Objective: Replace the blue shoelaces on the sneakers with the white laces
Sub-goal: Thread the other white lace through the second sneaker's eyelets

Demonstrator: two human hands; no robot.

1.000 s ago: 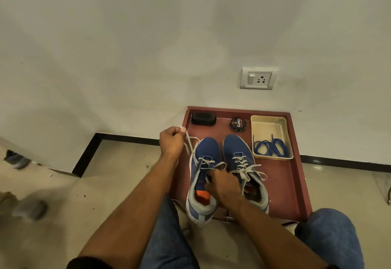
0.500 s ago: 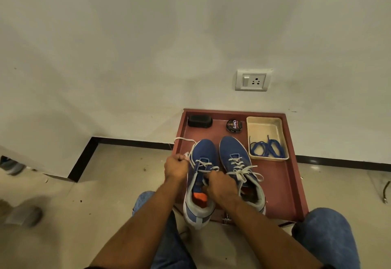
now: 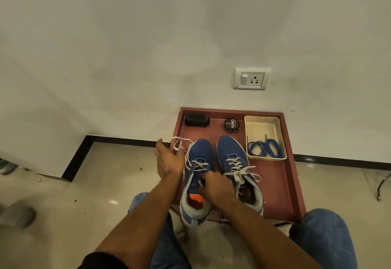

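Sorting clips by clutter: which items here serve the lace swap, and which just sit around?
Job: left sneaker, right sneaker, white lace, blue laces, cream tray.
Idle: black brush, polish tin, wall socket.

Looks like a home or plain indoor room, I'm down on the floor. Glossy beige floor tiles (image 3: 101, 186), black skirting (image 3: 127, 140), bare white wall (image 3: 148, 46) with a switch-and-socket plate (image 3: 251, 78). Low maroon tray (image 3: 283, 184) set against the wall; shoe polish tin (image 3: 231, 124) and black brush (image 3: 197, 120) along its far edge.
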